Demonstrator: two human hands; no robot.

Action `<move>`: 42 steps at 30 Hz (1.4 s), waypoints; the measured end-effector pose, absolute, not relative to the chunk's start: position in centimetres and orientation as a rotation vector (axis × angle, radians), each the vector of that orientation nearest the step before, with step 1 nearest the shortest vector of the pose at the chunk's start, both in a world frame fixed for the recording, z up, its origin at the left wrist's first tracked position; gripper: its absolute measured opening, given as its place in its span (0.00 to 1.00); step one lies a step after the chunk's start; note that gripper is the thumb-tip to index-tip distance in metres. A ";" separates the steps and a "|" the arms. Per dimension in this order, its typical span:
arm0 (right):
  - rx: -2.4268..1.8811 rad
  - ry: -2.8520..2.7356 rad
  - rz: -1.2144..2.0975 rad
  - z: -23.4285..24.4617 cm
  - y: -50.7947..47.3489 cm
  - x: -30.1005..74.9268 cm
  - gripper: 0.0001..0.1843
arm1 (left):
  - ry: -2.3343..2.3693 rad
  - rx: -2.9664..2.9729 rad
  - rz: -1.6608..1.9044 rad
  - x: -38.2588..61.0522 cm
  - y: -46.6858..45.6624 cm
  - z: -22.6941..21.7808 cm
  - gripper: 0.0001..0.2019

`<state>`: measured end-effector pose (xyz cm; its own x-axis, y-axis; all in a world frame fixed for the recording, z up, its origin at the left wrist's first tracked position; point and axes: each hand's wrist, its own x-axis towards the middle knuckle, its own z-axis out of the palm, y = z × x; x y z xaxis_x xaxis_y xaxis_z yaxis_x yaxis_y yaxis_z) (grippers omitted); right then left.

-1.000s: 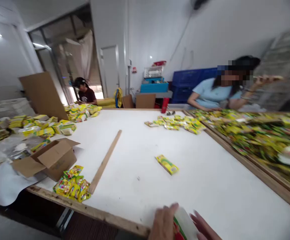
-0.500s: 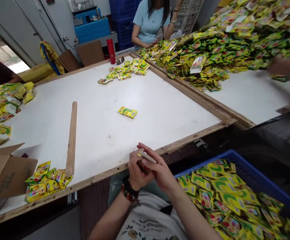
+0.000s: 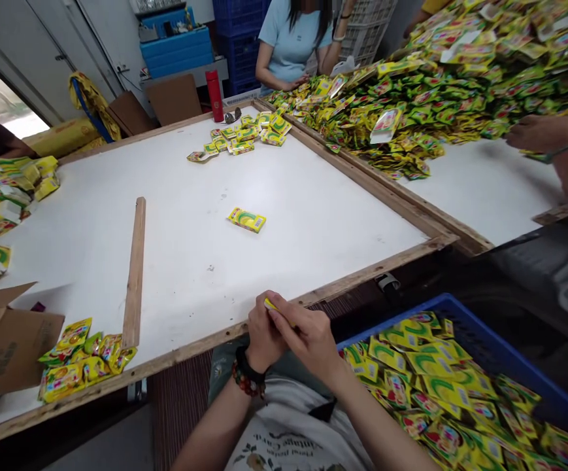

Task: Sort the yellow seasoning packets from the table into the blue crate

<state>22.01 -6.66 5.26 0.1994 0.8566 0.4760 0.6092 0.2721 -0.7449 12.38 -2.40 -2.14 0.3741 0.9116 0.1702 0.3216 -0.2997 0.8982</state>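
My left hand (image 3: 264,335) and my right hand (image 3: 309,339) meet just in front of the table's near wooden edge. Between them they hold a small yellow packet (image 3: 271,305), and my fingers hide most of it. A single yellow-and-green packet (image 3: 247,220) lies flat on the white table (image 3: 190,261), farther out. A blue crate (image 3: 489,353) full of similar packets sits close to my right forearm. My left wrist wears dark beaded bracelets (image 3: 247,379).
A wooden strip (image 3: 134,275) lies on the table, with a packet pile (image 3: 85,363) and cardboard box (image 3: 9,340) at left. Upper right holds a large packet heap (image 3: 411,111). A co-worker's hand (image 3: 543,140) reaches there. Another person (image 3: 288,46) stands beyond.
My view has swung down from the far table to my lap and the crate. The packet has turned in my hands, its white and red side no longer showing, and my fingers cover more of it.
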 end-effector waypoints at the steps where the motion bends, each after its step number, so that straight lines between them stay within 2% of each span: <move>1: -1.449 -1.472 0.324 5.3 -6.6 22.2 0.18 | 1.088 1.848 0.916 12.4 -2.4 -2.0 0.23; 5: -1.454 -1.467 0.481 5.7 -6.7 23.1 0.18 | 1.096 1.925 0.997 12.4 -2.3 -1.6 0.25; 13: -1.374 -1.834 0.295 4.2 -7.1 23.2 0.24 | 0.921 1.892 1.016 12.1 -2.4 -0.5 0.09; 14: -1.376 -1.842 0.277 4.2 -7.6 23.6 0.24 | 0.853 1.945 0.950 11.8 -2.1 0.2 0.11; 16: -1.497 -1.806 0.247 4.1 -9.6 25.4 0.23 | 0.637 2.109 0.723 11.4 -0.8 1.8 0.21; 18: -1.858 -1.700 0.222 3.9 -12.7 28.5 0.22 | 0.442 2.320 0.441 11.3 2.0 3.4 0.31; 19: -2.133 -1.629 0.223 3.6 -14.4 30.3 0.21 | 0.414 2.434 0.316 11.5 3.9 4.1 0.31; 21: -2.622 -1.489 0.322 3.0 -17.2 33.4 0.21 | 0.582 2.642 0.099 12.6 8.5 5.0 0.29; 23: -2.793 -1.446 0.459 2.6 -18.4 34.9 0.22 | 0.869 2.746 -0.116 14.5 13.4 5.4 0.36; 26: -2.569 -1.567 0.552 2.8 -16.9 33.2 0.23 | 0.964 2.753 -0.148 17.2 19.2 5.6 0.38; 29: -2.211 -1.724 0.538 2.9 -13.2 29.6 0.23 | 0.952 2.751 -0.176 18.0 21.5 6.3 0.28; 32: -2.020 -1.749 0.281 2.4 -9.5 27.2 0.23 | 0.836 2.745 -0.237 17.1 20.4 7.4 0.21; 35: -1.933 -1.702 -0.085 2.0 -6.1 26.2 0.31 | 0.634 2.731 -0.296 14.9 16.4 8.8 0.19; 37: -1.848 -1.745 -0.180 2.0 -4.4 25.7 0.36 | 0.526 2.689 -0.246 13.1 12.8 9.5 0.18; 39: -1.710 -1.777 -0.111 2.2 -3.4 24.9 0.36 | 0.602 2.523 0.103 11.4 8.9 9.7 0.21; 42: -1.479 -1.565 0.262 2.4 -3.4 23.0 0.29 | 0.993 2.061 0.755 10.0 3.6 8.3 0.36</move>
<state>22.96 -3.44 2.39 0.1631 0.8689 0.4674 0.6690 0.2508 -0.6997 10.02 3.61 8.26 0.5323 0.8246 0.1916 0.4054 -0.4470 0.7974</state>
